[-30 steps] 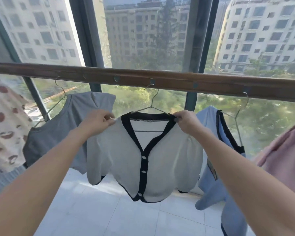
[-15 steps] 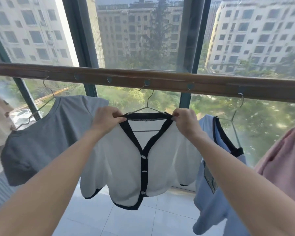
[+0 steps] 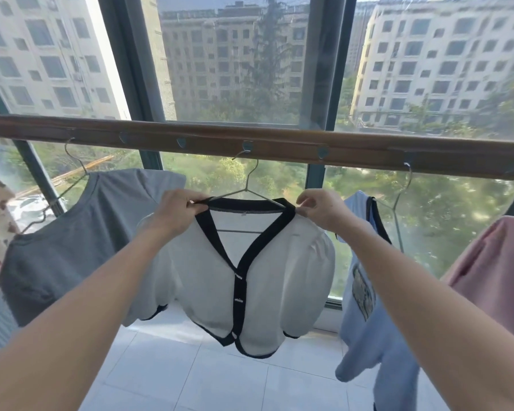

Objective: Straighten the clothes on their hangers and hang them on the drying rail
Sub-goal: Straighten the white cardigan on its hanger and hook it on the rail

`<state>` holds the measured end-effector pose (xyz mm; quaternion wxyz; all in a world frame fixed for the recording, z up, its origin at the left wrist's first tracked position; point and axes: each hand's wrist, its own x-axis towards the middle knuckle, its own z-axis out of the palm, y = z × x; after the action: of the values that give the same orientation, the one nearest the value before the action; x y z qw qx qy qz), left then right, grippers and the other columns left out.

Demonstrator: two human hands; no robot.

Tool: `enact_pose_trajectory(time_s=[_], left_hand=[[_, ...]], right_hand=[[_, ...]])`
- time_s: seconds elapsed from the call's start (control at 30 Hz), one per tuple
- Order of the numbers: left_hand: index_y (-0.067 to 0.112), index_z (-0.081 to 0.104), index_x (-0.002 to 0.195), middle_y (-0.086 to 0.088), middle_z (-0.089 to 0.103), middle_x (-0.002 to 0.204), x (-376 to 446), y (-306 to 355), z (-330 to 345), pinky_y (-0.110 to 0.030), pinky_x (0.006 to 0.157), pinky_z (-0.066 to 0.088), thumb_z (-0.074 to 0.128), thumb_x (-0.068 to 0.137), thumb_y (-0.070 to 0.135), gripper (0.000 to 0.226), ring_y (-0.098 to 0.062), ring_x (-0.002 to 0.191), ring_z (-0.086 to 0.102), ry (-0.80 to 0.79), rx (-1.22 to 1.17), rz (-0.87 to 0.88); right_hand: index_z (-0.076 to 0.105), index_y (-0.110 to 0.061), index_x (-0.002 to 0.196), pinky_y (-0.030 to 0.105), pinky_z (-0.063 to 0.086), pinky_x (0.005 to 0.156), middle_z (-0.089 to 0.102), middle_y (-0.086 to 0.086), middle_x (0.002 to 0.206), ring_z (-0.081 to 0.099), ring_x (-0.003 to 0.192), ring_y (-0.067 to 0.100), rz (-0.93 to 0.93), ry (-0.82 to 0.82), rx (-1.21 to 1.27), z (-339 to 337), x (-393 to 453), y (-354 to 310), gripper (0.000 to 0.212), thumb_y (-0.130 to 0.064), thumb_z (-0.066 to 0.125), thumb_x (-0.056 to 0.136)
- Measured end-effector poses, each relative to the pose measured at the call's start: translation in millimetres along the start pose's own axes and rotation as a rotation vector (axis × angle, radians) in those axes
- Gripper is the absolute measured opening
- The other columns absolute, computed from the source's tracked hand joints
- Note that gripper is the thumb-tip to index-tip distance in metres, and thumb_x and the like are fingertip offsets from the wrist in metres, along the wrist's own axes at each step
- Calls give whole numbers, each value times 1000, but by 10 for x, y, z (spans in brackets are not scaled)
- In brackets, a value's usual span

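The wooden drying rail [image 3: 279,143] crossed the whole view, with window glass close behind it. Below it, the white cardigan [image 3: 258,280] filled the middle, the grey t-shirt [image 3: 72,232] pressed against its left side and the blue top [image 3: 365,292] hung just beside its right, so little room lay between garments. Both hands [image 3: 175,212] [image 3: 321,212] occupied the cardigan's shoulders. Open room lay between rail and collar around the wire hanger [image 3: 244,185], and over the tiled floor [image 3: 205,378] beneath the hems. A pink garment [image 3: 493,277] blocked the far right.

both arms reach forward, left hand [image 3: 175,209] and right hand [image 3: 324,209] raised level, fingers pinched closed.
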<state>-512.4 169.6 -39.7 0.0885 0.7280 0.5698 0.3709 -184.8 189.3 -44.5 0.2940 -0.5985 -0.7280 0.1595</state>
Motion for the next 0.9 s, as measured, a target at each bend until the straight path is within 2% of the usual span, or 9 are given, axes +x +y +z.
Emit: enact_pose_trajectory(time_s=[0.13,0.27,0.33,0.43,0.5,0.67,0.8,0.83,0.9], left_hand=[[14,73,110,-2,73,98,21,-39,-5,-30,83,44,68,87,9,25,-13,81,58,-7,27,-26],[15,73,111,-3,73,101,20,-51,17,-27,82,42,68,88,12,24,-15,85,57,-28,16,-40],[16,73,111,-1,72,97,15,-22,13,-26,81,40,67,89,14,23,-15,86,57,-43,0,-53],[17,73,111,0,69,92,10,29,13,-26,81,40,66,89,15,23,-14,83,56,-36,6,-63],[16,72,112,-2,70,95,18,49,8,-25,83,41,67,89,15,24,-13,82,54,-32,4,-66],[18,73,111,5,67,88,8,45,7,-25,80,42,67,88,15,24,-10,79,57,-47,11,-79],[18,74,107,8,71,91,-12,6,67,-27,83,46,66,88,13,21,-2,80,60,-76,-42,-82],[19,75,105,9,71,90,-10,4,78,-28,83,47,66,88,13,20,-3,80,60,-78,-53,-80],[21,76,103,10,72,89,-2,9,84,-28,81,48,67,88,17,18,-6,80,61,-92,-64,-72]], right_hand=[[71,-16,90,25,44,73,69,1,91,64,88,19,-9,-18,-72,-71,-131,164,3,-17,69,91],[71,-10,90,32,52,72,68,3,88,64,80,21,-53,-5,-197,19,-252,273,11,-18,76,84],[72,-4,83,34,51,68,69,8,81,63,77,25,-90,74,-242,84,-268,298,3,-5,70,86],[70,4,72,35,48,63,67,14,70,61,71,30,-94,120,-251,134,-255,317,23,15,53,82],[67,8,69,34,44,60,62,15,66,57,67,31,-97,134,-248,132,-262,315,24,19,48,79],[74,2,77,36,52,68,69,14,75,61,74,28,1,286,-109,79,-236,333,29,15,48,79],[64,-4,70,27,40,55,65,15,79,57,74,30,98,263,-108,44,-183,310,31,17,43,75],[64,-3,77,27,42,56,65,16,85,59,79,33,112,210,-162,37,-157,266,30,17,42,76],[64,-5,113,36,54,71,63,16,112,61,99,35,107,93,-271,17,-119,154,45,14,44,78]])
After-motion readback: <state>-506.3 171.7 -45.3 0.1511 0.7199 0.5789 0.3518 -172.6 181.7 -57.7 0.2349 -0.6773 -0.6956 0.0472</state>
